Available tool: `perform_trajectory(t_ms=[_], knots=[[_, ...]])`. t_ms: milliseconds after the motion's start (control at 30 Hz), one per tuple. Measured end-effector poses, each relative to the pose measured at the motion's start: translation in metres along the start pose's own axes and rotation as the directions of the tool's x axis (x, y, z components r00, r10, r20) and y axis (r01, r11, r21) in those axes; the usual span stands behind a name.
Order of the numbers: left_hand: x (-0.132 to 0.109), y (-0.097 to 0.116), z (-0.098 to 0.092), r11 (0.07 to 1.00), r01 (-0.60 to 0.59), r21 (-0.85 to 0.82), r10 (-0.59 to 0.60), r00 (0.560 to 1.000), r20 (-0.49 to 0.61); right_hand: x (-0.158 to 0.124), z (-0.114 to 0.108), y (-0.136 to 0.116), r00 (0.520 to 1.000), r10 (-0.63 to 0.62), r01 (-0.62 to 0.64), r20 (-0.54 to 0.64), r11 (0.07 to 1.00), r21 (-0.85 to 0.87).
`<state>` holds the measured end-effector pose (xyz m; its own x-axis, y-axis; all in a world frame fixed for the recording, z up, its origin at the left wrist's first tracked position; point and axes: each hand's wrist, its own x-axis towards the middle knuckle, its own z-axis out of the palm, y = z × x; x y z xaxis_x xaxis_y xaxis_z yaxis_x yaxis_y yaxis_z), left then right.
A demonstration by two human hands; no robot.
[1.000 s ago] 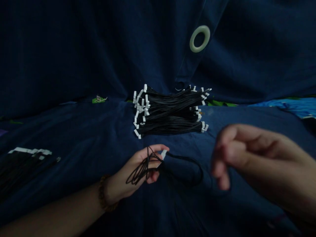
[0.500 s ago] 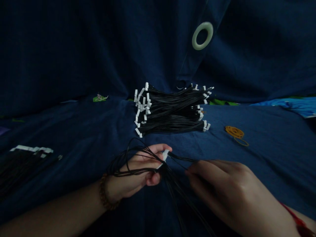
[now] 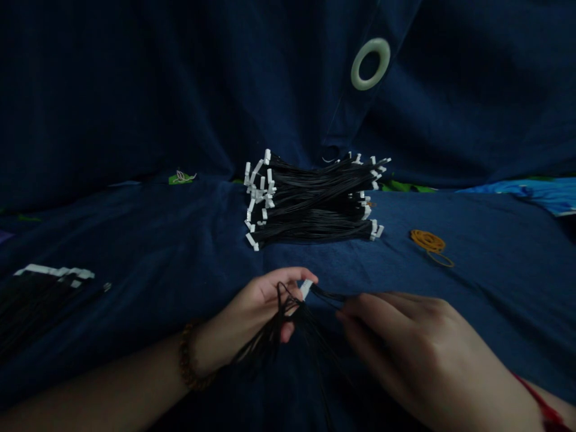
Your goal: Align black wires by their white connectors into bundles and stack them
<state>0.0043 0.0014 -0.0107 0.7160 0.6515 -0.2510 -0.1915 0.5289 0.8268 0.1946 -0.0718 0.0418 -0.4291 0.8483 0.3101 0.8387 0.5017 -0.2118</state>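
In front of the cable pile (image 3: 317, 201), a connector (image 3: 306, 290) is pinched by the left hand (image 3: 263, 300) and its wires (image 3: 329, 294) are clamped between fingers of the right hand (image 3: 407, 342), so strands (image 3: 265, 336) (dangling loose) could be tangled by uneven pulling.

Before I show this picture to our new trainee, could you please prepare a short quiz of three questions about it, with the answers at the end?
1. What do the left hand and the right hand each hold?
2. True or false: the yellow-brown coil lies to the right of the black cable pile in the picture.
3. What colour is the wristband on the right arm?
A) green
B) red
C) white

Key:
1. The left holds a white connector; the right pinches thin black wires that run from it.
2. True.
3. B.
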Motion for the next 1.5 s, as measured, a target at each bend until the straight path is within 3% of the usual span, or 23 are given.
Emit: perform_trajectory(t_ms=[233, 433, 533, 667, 867, 933, 1000, 1067, 1133, 1233, 1500], knots=[[-0.006, 0.006, 0.02, 0.993, -0.018, 0.116, 0.03, 0.994, -0.105, 0.002, 0.008, -0.002, 0.999, -0.025, 0.025, -0.024, 0.999, -0.036], [-0.001, -0.002, 0.017, 0.989, -0.017, 0.148, 0.036, 0.991, -0.13, 0.006, 0.018, 0.0, 0.998, -0.059, 0.056, -0.029, 0.995, -0.085], [0.001, -0.003, 0.016, 0.984, -0.04, 0.175, 0.065, 0.988, -0.142, 0.01, 0.012, 0.0, 0.998, -0.065, 0.062, -0.02, 0.992, -0.107], [-0.002, 0.004, 0.013, 0.988, -0.068, 0.135, 0.089, 0.984, -0.155, 0.0, -0.003, 0.0, 0.992, -0.035, 0.008, -0.122, 0.978, -0.21], [0.004, 0.0, -0.003, 0.989, -0.146, 0.029, 0.148, 0.984, -0.1, -0.025, -0.001, 0.004, 0.984, -0.147, 0.159, 0.097, 0.978, -0.131], [0.005, -0.003, -0.003, 0.982, -0.184, 0.031, 0.186, 0.98, -0.064, -0.015, 0.002, 0.003, 0.987, -0.022, 0.026, 0.158, 0.999, -0.026], [0.003, -0.003, 0.001, 0.98, -0.185, 0.075, 0.191, 0.978, -0.079, 0.0, 0.004, 0.004, 0.959, 0.07, -0.128, 0.274, 0.971, 0.202], [0.0, -0.001, 0.008, 0.98, -0.161, 0.119, 0.175, 0.977, -0.119, 0.013, 0.005, 0.004, 0.93, 0.081, -0.241, 0.358, 0.871, 0.429], [-0.002, 0.001, 0.013, 0.978, -0.158, 0.138, 0.178, 0.973, -0.145, 0.021, 0.007, 0.005, 0.916, 0.09, -0.309, 0.392, 0.781, 0.543], [-0.001, 0.001, 0.015, 0.974, -0.166, 0.154, 0.189, 0.971, -0.149, 0.022, 0.011, 0.005, 0.916, 0.121, -0.331, 0.383, 0.768, 0.548], [-0.001, 0.001, 0.018, 0.976, -0.122, 0.179, 0.155, 0.971, -0.183, 0.019, 0.01, 0.001, 0.957, 0.149, -0.24, 0.248, 0.888, 0.393]])
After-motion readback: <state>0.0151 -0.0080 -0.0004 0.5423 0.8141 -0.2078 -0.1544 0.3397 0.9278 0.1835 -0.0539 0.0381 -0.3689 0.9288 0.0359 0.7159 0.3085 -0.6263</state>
